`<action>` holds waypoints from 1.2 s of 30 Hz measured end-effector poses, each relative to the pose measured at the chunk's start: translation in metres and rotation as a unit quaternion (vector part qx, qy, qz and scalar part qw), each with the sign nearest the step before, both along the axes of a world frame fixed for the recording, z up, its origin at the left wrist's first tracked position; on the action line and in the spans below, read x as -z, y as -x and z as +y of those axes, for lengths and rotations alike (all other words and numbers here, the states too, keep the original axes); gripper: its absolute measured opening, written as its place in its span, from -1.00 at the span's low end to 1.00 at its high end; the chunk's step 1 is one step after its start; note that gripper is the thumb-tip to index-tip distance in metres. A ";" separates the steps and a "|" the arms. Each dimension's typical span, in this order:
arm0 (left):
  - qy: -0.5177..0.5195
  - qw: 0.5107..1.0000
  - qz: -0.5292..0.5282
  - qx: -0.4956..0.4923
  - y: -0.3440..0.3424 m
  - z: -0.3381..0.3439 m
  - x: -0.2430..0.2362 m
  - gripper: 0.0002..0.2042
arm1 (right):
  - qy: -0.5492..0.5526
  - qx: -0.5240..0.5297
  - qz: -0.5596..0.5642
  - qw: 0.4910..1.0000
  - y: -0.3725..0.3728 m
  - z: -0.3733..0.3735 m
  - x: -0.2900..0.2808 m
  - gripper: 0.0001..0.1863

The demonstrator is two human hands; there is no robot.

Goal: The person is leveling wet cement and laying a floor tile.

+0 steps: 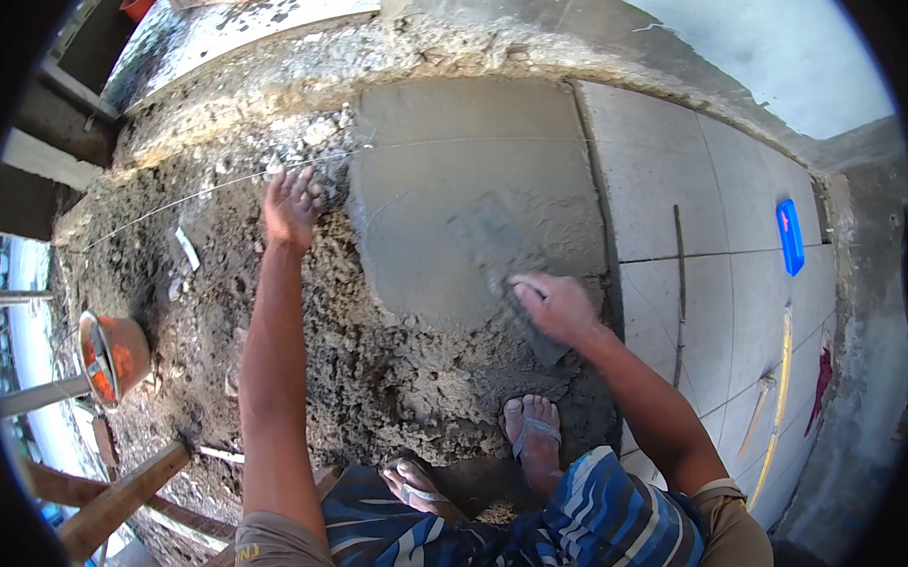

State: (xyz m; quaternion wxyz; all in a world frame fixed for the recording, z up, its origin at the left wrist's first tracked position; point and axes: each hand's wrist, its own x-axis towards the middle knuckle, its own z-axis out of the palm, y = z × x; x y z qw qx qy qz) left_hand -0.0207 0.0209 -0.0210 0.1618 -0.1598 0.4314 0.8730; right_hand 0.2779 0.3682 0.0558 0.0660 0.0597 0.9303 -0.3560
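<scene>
My right hand (558, 308) is closed around a long flat trowel (493, 244) smeared with grey mortar. The tool lies slantwise over a smooth patch of wet mortar (412, 220). Farther left, my left hand (291, 207) is raised with its fingers apart and loosely bent. Its fingertips are at a thin stretched string (211, 187), which runs across the rough ground and over the mortar; whether they touch it I cannot tell. Both my feet, in sandals, stand at the near side of the mortar.
Large pale tiles (660, 176) border the mortar on the right. On them lie a thin rod (680, 286), a blue plastic tray (790, 237) and a yellow measuring stick (780, 382). An orange bucket (126, 355) and wooden beams (122, 505) are at the left. A wall edges the far right.
</scene>
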 end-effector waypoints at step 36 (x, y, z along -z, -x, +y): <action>0.371 0.922 0.006 0.110 -0.048 -0.056 -0.058 -0.42 | 0.201 -0.132 -0.172 0.955 -0.071 -0.219 0.012 -0.58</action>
